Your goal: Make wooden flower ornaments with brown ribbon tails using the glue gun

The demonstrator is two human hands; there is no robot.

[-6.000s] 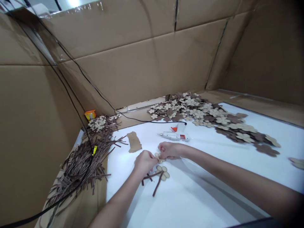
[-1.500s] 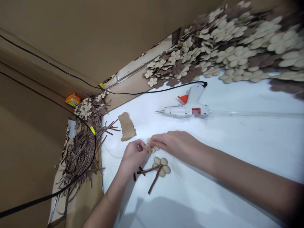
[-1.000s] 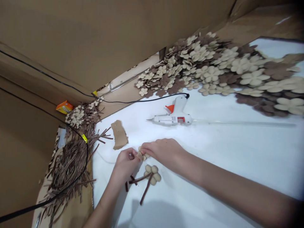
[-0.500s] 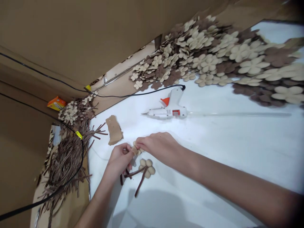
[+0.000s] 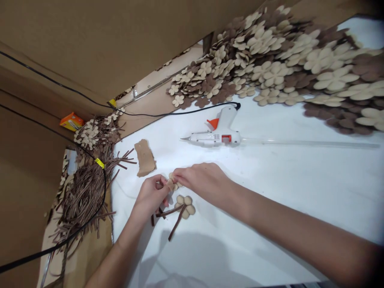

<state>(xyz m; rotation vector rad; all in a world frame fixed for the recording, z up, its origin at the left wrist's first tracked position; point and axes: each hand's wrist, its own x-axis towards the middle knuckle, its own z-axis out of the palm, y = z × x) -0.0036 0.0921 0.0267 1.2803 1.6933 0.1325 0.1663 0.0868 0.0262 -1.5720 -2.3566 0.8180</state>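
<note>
Both hands meet over the white worktop (image 5: 270, 192): the left hand (image 5: 151, 196) and the right hand (image 5: 199, 182) pinch one small beige flower piece (image 5: 173, 185) between their fingertips, just above a finished flower with brown stems (image 5: 181, 208). Risk, I'd say: a slip of either pinch could drop the piece onto the flower beneath. To the far side lies the glue gun (image 5: 217, 136), nozzle pointing left; a sweeping forearm could catch its cord (image 5: 180, 114).
</note>
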